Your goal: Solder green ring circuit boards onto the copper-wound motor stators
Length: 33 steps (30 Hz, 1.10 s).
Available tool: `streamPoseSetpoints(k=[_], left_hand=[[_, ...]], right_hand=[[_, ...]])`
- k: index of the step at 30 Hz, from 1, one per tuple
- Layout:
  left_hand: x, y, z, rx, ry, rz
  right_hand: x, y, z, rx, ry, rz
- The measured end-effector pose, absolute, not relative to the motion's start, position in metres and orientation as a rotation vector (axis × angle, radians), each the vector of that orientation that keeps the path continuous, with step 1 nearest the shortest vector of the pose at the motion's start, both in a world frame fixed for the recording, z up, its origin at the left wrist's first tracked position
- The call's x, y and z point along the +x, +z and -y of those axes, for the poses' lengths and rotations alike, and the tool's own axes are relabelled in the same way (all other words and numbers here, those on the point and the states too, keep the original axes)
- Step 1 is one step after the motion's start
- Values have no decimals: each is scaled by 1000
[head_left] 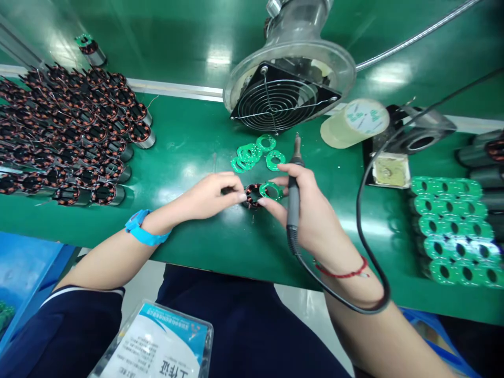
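Observation:
My left hand [210,197] pinches a small wound stator [253,195] with copper coils that sits on the green table [197,142]. My right hand [307,210] grips a black soldering iron [293,194], tip pointing up and away. The same hand's fingertips hold a green ring-shaped circuit board [271,190] against the stator's right side. The iron's black cable [360,220] loops over my right wrist. A small pile of loose green ring boards [255,155] lies just beyond the hands.
Many wound stators [74,136] stand in rows at the left. Stators capped with green boards [452,231] are stacked at the right. A fume fan [283,89], a tape roll [354,123] and an iron stand with sponge [391,170] sit at the back.

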State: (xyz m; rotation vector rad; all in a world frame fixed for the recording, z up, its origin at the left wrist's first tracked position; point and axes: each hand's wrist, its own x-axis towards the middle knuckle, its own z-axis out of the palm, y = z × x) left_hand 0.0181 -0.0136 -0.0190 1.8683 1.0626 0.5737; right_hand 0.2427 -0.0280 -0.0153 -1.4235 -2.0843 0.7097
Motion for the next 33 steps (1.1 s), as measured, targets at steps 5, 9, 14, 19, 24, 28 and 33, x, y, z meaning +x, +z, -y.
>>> streamPoseSetpoints(k=[5,9,14,19,24,28,33], left_hand=[[22,-34,11,2026,611,-1131],[27,-37,13,2168,491,-1224],[25,-40,14,2159,669,-1119],[33,-41,20,2132,857,-989],[54,-40,28,2216,767,-1200],[58,-33,29,2222,710,-1225],[44,-22,24,2203,621,-1087]], right_hand=[[217,-11,24,-1420,301,2285],[205,-12,27,-1375,208,2369],[205,-21,31,-1389,296,2228],[216,-31,45,-1365,438,2120],[226,-42,55,-1268,527,1999],[223,-55,53,-1278,627,1788],[219,-62,53,-1284,592,1667]])
